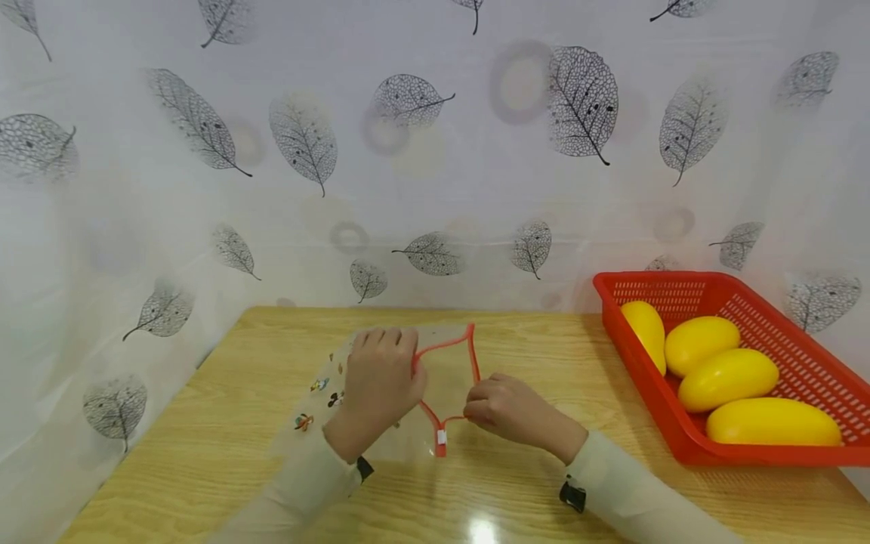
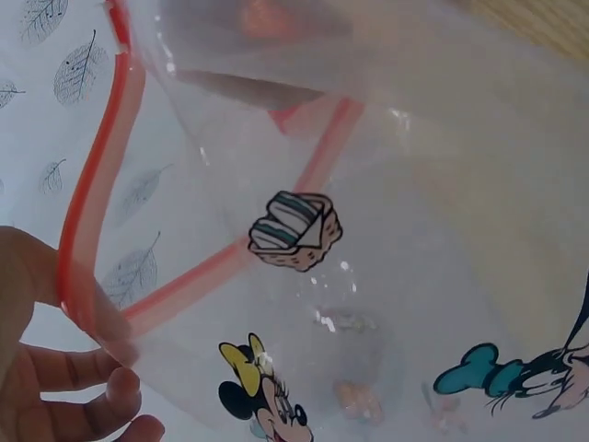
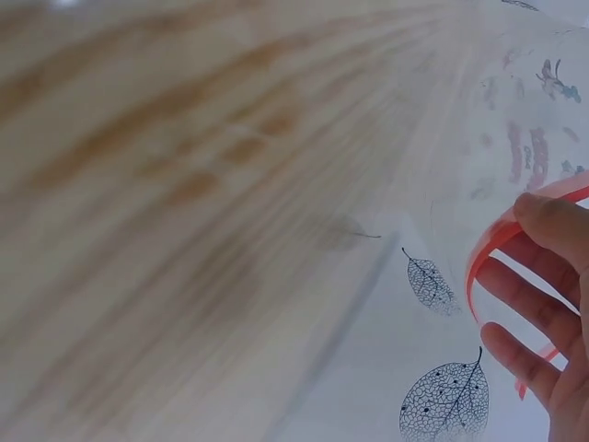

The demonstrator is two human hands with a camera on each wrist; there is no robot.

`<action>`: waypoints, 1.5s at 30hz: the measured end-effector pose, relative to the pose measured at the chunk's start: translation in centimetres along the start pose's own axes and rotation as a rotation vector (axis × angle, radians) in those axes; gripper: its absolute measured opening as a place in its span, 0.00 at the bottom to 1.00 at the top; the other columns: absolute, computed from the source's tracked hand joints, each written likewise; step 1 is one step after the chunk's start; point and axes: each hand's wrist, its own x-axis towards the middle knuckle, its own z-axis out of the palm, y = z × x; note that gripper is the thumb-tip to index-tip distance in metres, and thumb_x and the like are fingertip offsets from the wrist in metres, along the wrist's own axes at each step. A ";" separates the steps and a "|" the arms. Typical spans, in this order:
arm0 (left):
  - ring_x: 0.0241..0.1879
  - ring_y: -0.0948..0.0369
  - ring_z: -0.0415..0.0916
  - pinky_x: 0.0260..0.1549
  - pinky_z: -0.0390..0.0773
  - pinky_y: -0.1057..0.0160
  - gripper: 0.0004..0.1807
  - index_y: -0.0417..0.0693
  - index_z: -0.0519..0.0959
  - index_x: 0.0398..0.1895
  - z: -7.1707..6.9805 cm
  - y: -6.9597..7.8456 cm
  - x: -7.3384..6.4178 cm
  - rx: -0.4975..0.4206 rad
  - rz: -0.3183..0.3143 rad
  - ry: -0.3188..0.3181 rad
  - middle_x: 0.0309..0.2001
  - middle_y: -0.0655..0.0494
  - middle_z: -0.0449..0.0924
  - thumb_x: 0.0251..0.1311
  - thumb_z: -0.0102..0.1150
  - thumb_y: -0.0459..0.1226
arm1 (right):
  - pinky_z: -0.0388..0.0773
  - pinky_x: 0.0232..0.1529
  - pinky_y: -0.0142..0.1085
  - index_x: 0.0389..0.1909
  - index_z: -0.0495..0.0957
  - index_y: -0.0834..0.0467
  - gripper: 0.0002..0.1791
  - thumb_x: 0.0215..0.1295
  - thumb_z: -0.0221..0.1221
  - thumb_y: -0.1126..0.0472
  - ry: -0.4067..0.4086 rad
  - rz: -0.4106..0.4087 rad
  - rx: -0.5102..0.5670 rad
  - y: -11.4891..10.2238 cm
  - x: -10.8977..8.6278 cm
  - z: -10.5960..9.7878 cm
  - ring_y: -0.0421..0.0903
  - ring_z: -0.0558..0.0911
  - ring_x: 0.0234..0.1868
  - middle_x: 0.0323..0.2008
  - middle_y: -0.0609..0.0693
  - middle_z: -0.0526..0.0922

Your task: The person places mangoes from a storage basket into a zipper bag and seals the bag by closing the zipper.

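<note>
A clear plastic zip bag (image 1: 474,361) with a red rim is held up over the table, its mouth spread wide. My left hand (image 1: 382,381) grips the rim on the left side. On the right side, my right hand (image 1: 506,408) pinches the rim between thumb and fingers, as the right wrist view also shows. A white slider (image 1: 442,437) sits at the rim's near corner. Cartoon prints, such as a mouse with a yellow bow (image 2: 262,391) and a basket (image 2: 296,232), mark the clear plastic in the left wrist view.
A red plastic basket (image 1: 642,404) holding several yellow oval fruits (image 1: 730,378) stands on the right of the wooden table (image 1: 224,400). Behind the table hangs a pale curtain (image 1: 435,174) with a leaf pattern.
</note>
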 end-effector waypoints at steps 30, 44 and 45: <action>0.28 0.54 0.72 0.34 0.73 0.57 0.07 0.47 0.72 0.22 1.2 0.3 0.0 0.014 0.042 -0.013 0.24 0.53 0.74 0.41 0.60 0.38 | 0.76 0.41 0.36 0.34 0.82 0.52 0.12 0.48 0.69 0.53 -0.167 0.074 0.085 0.4 0.7 -1.8 0.38 0.81 0.36 0.32 0.41 0.84; 0.29 0.54 0.72 0.34 0.73 0.57 0.06 0.47 0.75 0.24 1.5 0.2 -0.1 -0.013 0.022 -0.028 0.26 0.53 0.75 0.42 0.60 0.38 | 0.78 0.44 0.41 0.41 0.81 0.55 0.18 0.49 0.68 0.53 -0.223 0.220 0.069 3.4 2.3 -7.5 0.45 0.82 0.40 0.37 0.47 0.85; 0.30 0.54 0.72 0.34 0.73 0.57 0.06 0.47 0.74 0.23 1.6 0.2 -0.1 -0.016 0.021 -0.029 0.26 0.53 0.75 0.42 0.60 0.38 | 0.78 0.45 0.41 0.41 0.81 0.56 0.18 0.50 0.68 0.53 -0.230 0.242 0.078 3.7 2.5 -8.0 0.45 0.82 0.40 0.38 0.48 0.85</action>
